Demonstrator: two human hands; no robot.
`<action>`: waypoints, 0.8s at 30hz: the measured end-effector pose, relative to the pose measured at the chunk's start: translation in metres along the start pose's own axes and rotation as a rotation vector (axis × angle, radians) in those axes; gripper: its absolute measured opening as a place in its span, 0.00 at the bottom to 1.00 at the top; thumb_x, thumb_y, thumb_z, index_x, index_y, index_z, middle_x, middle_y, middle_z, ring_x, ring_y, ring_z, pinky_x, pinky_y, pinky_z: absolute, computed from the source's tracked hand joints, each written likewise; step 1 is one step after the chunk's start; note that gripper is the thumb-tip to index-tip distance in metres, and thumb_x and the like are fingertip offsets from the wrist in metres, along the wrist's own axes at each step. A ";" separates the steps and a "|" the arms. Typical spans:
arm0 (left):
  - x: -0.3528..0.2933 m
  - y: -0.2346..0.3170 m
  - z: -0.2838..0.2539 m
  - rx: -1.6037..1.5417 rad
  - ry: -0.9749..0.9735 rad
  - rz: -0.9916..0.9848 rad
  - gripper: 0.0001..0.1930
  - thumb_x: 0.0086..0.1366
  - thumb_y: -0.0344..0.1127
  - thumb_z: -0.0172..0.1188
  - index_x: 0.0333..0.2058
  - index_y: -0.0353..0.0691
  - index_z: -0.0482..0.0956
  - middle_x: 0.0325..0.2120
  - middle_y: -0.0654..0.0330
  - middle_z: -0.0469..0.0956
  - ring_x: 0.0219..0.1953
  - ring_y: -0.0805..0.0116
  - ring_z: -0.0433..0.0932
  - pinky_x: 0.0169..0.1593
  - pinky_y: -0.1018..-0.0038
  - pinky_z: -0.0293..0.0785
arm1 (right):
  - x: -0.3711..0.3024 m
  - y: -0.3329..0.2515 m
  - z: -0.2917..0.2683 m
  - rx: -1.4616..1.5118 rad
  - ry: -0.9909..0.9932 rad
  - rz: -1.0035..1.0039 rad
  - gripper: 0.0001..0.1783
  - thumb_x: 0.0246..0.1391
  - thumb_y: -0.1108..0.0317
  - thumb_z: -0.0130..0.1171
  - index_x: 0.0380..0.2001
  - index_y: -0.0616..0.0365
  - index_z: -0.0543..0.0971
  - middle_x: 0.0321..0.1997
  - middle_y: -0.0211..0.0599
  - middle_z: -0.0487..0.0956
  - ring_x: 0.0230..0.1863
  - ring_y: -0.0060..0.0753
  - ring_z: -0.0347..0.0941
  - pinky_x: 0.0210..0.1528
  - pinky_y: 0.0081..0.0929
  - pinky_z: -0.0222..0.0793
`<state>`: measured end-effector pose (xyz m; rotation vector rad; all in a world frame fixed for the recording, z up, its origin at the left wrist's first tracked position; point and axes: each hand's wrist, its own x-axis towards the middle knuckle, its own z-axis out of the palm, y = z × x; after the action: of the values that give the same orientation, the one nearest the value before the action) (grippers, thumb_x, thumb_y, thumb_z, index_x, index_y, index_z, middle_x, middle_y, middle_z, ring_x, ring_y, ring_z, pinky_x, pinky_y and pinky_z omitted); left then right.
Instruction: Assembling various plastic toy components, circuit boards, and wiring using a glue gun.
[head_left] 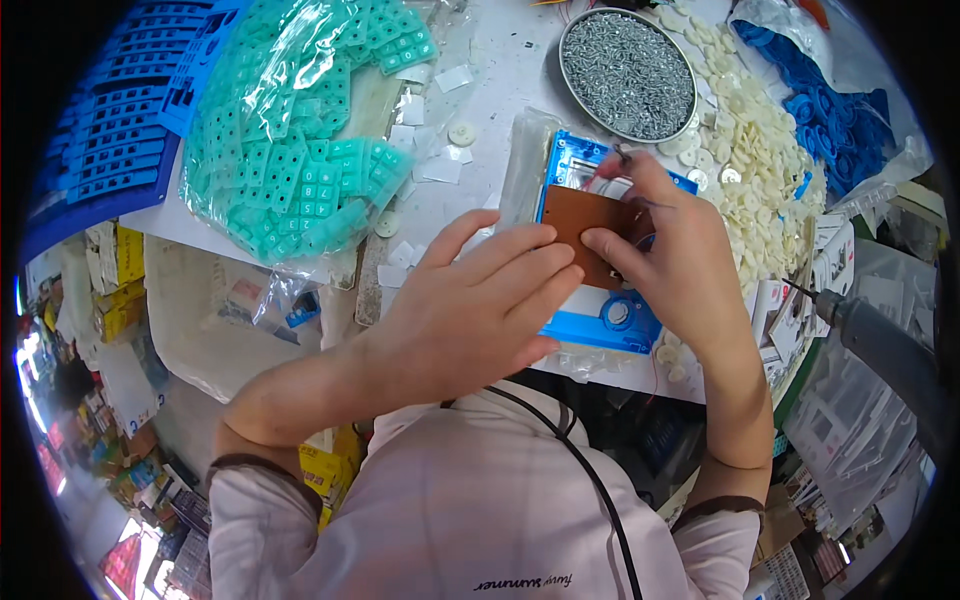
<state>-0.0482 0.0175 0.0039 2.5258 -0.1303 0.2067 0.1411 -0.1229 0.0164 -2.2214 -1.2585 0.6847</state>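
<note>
In front of me a blue plastic housing (640,338) lies on the table, with a round ring moulded near its near end. Over its middle sits a brown circuit board (578,215), slightly tilted. My right hand (690,260) pinches the board's right side, its thumb on the brown face and its index finger bent near a small dark part and a thin red wire. Fingers stretched and nearly together, my left hand (480,300) rests its fingertips by the board's left edge. What lies beneath the board is hidden.
A round dish of small screws (628,75) stands beyond the housing. Cream discs (760,170) are heaped at right, blue parts (850,125) behind them. Bagged green keypads (300,190) and stacked blue cases (110,130) fill the left. A dark electric screwdriver (860,325) hangs at right.
</note>
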 end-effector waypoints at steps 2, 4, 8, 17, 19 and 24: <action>0.003 -0.001 0.003 0.152 -0.137 0.052 0.32 0.55 0.50 0.68 0.55 0.35 0.77 0.57 0.54 0.74 0.62 0.58 0.70 0.64 0.54 0.63 | -0.004 -0.003 0.003 -0.170 0.167 -0.065 0.35 0.43 0.74 0.75 0.57 0.59 0.73 0.37 0.41 0.80 0.37 0.42 0.79 0.42 0.32 0.75; 0.002 0.000 0.000 0.183 -0.160 0.064 0.33 0.56 0.51 0.67 0.54 0.34 0.77 0.58 0.55 0.74 0.64 0.59 0.69 0.66 0.54 0.61 | -0.007 -0.002 0.004 -0.273 0.386 -0.158 0.39 0.41 0.70 0.75 0.59 0.60 0.72 0.43 0.44 0.80 0.44 0.50 0.77 0.48 0.38 0.73; 0.009 -0.002 -0.004 0.199 -0.189 0.111 0.32 0.57 0.52 0.65 0.54 0.34 0.77 0.57 0.55 0.75 0.63 0.59 0.70 0.67 0.55 0.60 | -0.037 0.008 0.007 -0.278 0.312 -0.417 0.36 0.42 0.66 0.74 0.57 0.64 0.75 0.58 0.51 0.75 0.61 0.54 0.71 0.62 0.49 0.66; 0.017 -0.003 -0.010 0.251 -0.286 0.145 0.31 0.59 0.52 0.63 0.54 0.33 0.78 0.56 0.56 0.76 0.63 0.60 0.69 0.59 0.61 0.66 | -0.055 -0.010 0.018 -0.423 -0.024 -0.286 0.37 0.50 0.55 0.69 0.60 0.64 0.74 0.67 0.53 0.71 0.70 0.54 0.65 0.70 0.51 0.58; 0.014 0.000 -0.012 0.279 -0.297 0.145 0.32 0.59 0.52 0.63 0.55 0.33 0.78 0.56 0.57 0.75 0.64 0.61 0.69 0.57 0.63 0.66 | -0.054 -0.012 0.014 -0.445 -0.053 -0.314 0.36 0.50 0.53 0.68 0.58 0.66 0.75 0.66 0.55 0.71 0.69 0.55 0.65 0.69 0.51 0.58; 0.013 -0.004 -0.013 0.261 -0.343 0.160 0.34 0.58 0.53 0.64 0.57 0.33 0.76 0.58 0.58 0.74 0.64 0.62 0.68 0.53 0.66 0.67 | -0.053 -0.012 0.014 -0.401 -0.042 -0.363 0.35 0.49 0.53 0.67 0.54 0.70 0.77 0.61 0.59 0.74 0.67 0.57 0.67 0.69 0.51 0.59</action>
<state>-0.0359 0.0277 0.0142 2.7925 -0.4698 -0.1604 0.1007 -0.1613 0.0236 -2.1888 -1.8945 0.3615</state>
